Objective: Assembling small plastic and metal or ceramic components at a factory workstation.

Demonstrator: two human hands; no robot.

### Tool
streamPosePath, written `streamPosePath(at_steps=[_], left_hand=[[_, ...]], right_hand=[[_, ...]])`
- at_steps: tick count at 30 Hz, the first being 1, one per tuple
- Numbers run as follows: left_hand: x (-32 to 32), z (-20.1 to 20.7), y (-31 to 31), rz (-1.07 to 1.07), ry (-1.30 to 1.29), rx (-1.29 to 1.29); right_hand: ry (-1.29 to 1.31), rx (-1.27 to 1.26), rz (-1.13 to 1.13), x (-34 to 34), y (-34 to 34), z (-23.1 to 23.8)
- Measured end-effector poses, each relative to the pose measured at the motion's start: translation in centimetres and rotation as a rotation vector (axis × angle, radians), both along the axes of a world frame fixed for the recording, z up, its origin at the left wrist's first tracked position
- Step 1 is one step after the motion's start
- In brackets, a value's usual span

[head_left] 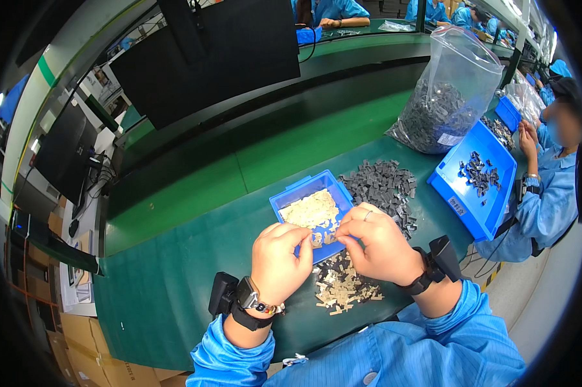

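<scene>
My left hand [280, 259] and my right hand [380, 248] are over the near side of a small blue bin [326, 253], thumbs and forefingers pinched, tips a short gap apart. What each pinch holds, if anything, is too small to make out. Inside the bin lies a heap of small cream-coloured pieces [310, 208], with a few loose ones beneath my fingertips. Just in front of the bin a mixed pile of beige and black small pieces [346, 284] rests on the green mat [175, 290]. Behind my right hand spreads a heap of small dark grey rectangular pieces [381, 187].
A clear plastic bag [436, 106] full of dark pieces stands at the back right. Beside it, a larger blue tray [455, 190] holds some dark pieces. A co-worker [555, 174] sits at the right. A black monitor [207, 58] overhangs the far side.
</scene>
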State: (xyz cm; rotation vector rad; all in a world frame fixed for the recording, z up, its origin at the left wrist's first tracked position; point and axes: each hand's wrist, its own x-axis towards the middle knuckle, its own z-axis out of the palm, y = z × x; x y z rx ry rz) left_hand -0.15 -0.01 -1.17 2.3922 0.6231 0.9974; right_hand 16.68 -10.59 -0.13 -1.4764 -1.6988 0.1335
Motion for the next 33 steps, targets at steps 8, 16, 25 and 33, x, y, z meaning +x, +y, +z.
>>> streamPosePath(at_steps=[8, 16, 25, 33], left_hand=[[0.0, -0.4, 0.1, 0.054, 0.048, 0.162], [-1.1, 2.4, -0.7, -0.312, 0.049, -1.023], [-1.0, 2.1, -1.3, -0.272, -0.071, -0.996], [-0.6, 1.7, -2.0, -0.204, 0.002, -0.665]], right_hand=[[-0.008, 0.025, -0.005, 0.5, 0.0, -0.3], [-0.344, 0.327, 0.179, 1.3, -0.8, 0.8], [-0.326, 0.270, 0.102, 1.2, -1.4, 0.8], [0.634, -0.095, 0.027, -1.1, -1.9, -1.3]])
